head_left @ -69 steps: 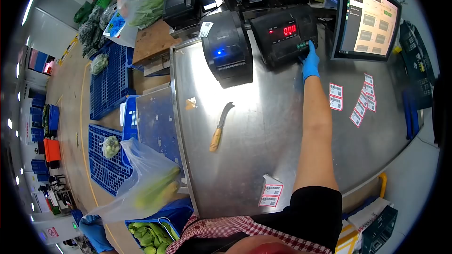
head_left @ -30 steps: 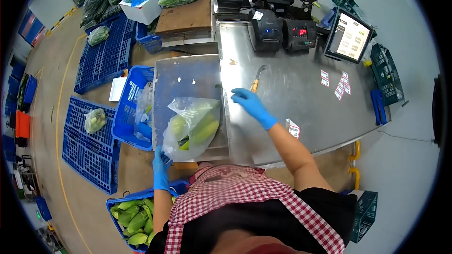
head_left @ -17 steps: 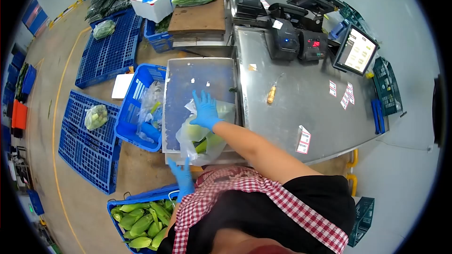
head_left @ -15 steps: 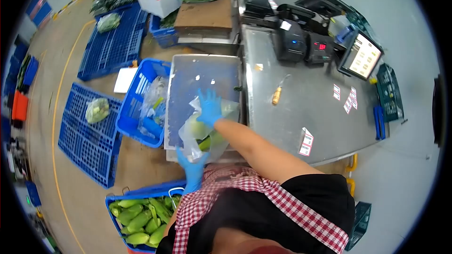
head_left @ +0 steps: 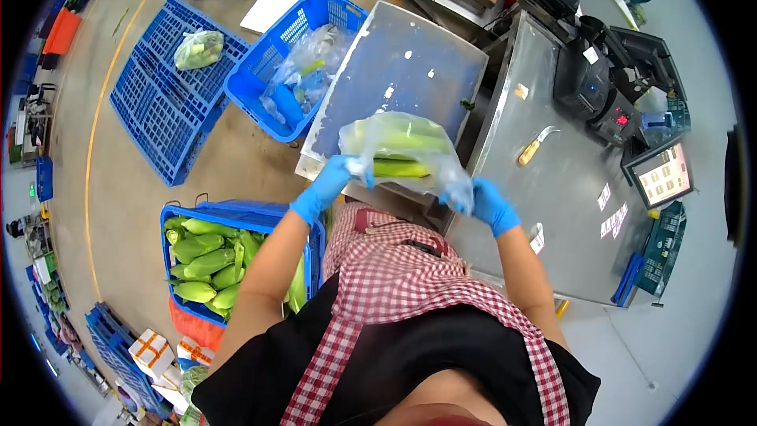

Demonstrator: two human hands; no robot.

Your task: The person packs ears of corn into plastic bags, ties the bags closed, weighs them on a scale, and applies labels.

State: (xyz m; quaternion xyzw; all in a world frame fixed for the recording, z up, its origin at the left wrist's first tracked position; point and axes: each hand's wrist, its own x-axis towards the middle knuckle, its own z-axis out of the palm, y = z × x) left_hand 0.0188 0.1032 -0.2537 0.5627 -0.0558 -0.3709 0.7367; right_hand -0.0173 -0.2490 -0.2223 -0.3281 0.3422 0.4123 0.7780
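Observation:
A clear plastic bag with green ears of corn inside (head_left: 402, 142) hangs lengthwise between my two gloved hands, in front of the metal-topped stand. My left hand (head_left: 335, 177), in a blue glove, has its fingers closed on the bag's left end. At the other end, my right hand (head_left: 490, 205), also blue-gloved, grips the gathered plastic. Husked-green corn shows through the film, most plainly along the lower side. Part of the stand's top (head_left: 418, 51) is hidden behind the bag.
A blue basket (head_left: 264, 63) with plastic bags adjoins the stand. Unbagged corn (head_left: 205, 256) fills a blue crate at lower left. On the steel counter (head_left: 505, 122) at right lie a hooked knife (head_left: 536, 147) and labels, near a scale screen (head_left: 664, 175).
The bag has been lifted off the stand and turned crosswise. My right hand moved from over the bag to its right end; my left took its left end. The view shifted.

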